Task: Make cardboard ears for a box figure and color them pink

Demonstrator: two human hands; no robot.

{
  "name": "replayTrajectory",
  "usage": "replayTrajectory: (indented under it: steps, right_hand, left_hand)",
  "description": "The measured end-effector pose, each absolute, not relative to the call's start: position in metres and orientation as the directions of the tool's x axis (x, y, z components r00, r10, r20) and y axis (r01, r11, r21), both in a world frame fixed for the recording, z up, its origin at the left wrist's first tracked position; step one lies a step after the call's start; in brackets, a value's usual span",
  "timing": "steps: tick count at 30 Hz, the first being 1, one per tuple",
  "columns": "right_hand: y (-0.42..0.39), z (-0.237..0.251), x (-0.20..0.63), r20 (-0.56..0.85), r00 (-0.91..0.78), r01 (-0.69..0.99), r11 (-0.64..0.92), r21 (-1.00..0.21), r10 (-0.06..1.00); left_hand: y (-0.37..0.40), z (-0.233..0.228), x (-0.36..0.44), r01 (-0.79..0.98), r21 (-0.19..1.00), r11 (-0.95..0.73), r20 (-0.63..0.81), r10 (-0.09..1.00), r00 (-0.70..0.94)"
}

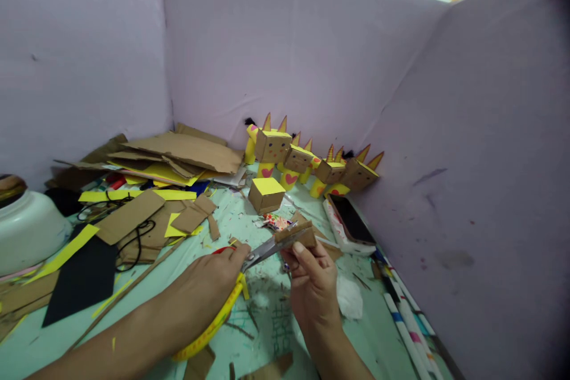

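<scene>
My left hand [212,280] is closed round the red handles of a pair of scissors [263,251], whose blades point right and meet a small brown piece of cardboard [301,234]. That piece is pinched between the thumb and fingers of my right hand [315,278]. A yellow measuring tape [214,326] curves along below my left hand and forearm. Just beyond the blades lies a crumpled floral-patterned scrap [278,222]. Behind it stands a cardboard box with a yellow top [266,196]. My left fingers partly hide the scissor handles.
Several yellow-and-cardboard horned figures [272,145] stand along the back wall. Stacked cardboard sheets [187,151], black paper [84,276] and a white rounded container [29,228] are at left. A phone [351,219] lies on a white box at right, near rolled tubes [407,332].
</scene>
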State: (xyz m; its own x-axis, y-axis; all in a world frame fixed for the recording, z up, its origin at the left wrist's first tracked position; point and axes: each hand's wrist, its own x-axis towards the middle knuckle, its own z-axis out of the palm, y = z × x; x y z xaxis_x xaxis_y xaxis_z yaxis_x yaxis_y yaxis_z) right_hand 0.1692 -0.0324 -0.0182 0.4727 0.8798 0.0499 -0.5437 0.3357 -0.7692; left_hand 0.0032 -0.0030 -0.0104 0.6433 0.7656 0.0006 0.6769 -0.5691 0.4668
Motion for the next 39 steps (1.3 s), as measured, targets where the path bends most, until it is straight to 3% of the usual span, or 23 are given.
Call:
replayTrajectory:
  steps: [12, 19, 31, 39]
  right_hand:
    - [-0.032, -0.023, 0.173, 0.066, 0.498, -0.505, 0.351, -0.788, 0.865]
    - [-0.033, -0.028, 0.176, 0.093, 0.537, -0.388, 0.343, -0.855, 0.838]
    - [-0.036, -0.025, 0.171, 0.105, 0.502, -0.383, 0.329, -0.863, 0.859]
    - [-0.034, -0.028, 0.173, 0.122, 0.513, -0.334, 0.329, -0.883, 0.850]
  left_hand:
    - [-0.002, -0.004, 0.000, 0.685, 0.421, -0.595, -0.015, 0.750, 0.661]
    - [-0.001, 0.010, -0.002, 0.660, 0.419, -0.624, 0.009, 0.729, 0.684]
    - [0.008, -0.007, -0.010, 0.668, 0.226, -0.709, 0.140, 0.703, 0.698]
    - [0.009, 0.000, -0.013, 0.666, 0.154, -0.730, 0.105, 0.682, 0.724]
